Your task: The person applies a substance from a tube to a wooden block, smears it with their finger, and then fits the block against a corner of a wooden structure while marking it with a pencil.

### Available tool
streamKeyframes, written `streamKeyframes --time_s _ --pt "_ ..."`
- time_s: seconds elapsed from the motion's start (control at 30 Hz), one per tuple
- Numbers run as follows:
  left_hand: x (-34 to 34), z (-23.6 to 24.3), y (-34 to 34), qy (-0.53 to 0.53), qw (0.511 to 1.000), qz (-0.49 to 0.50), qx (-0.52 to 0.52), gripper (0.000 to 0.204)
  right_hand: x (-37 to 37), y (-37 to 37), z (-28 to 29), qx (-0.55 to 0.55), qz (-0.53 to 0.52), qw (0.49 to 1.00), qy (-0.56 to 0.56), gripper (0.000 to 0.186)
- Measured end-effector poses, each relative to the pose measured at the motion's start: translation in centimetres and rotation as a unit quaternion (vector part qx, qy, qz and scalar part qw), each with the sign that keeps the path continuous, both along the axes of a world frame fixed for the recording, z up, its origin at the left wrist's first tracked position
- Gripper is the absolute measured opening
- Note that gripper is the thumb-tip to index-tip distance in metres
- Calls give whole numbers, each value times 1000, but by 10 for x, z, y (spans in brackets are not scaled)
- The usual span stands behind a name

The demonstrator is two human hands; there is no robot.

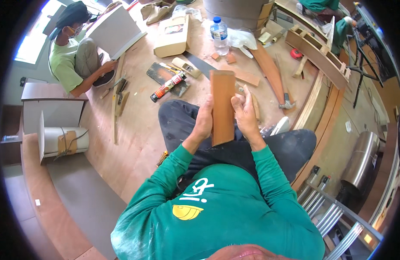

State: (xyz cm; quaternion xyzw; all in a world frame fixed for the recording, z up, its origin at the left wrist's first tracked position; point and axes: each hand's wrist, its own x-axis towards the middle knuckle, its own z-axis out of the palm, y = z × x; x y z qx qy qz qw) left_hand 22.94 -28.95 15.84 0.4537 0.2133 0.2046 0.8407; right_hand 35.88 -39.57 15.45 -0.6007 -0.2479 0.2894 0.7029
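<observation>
- Holding the wooden board (223, 110) by its left edge, left hand (204, 117) is half closed.
- Right hand (246, 115), loosely curled, touches the opposite edge.
- Right of this hand: hammer (287, 104).

Flat brown wooden piece (223, 106) between bare left hand (203, 118) and bare right hand (246, 116). Off left, black-and-red plastic cartridge (168, 86) on dark rectangular board (155, 72). Further out, clear blue-capped plastic bottle (219, 37), tan cardboard box (168, 49) left of it. Metal-headed claw hammer (287, 104) off right.
</observation>
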Motion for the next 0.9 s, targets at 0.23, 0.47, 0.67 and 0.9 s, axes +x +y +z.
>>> streamKeyframes --time_s 0.23,0.47,0.67,0.9 --pt "24 14 -16 94 967 116 206 53 11 -17 -8 79 -4 997 22 72" --pt "44 40 24 15 998 66 -17 48 3 -16 4 124 24 990 60 79" --pt "48 28 26 -34 997 31 -64 28 -4 -16 11 79 -8 997 3 80" --pt "34 18 21 -32 998 32 -47 39 -1 -17 6 37 -49 997 -46 89"
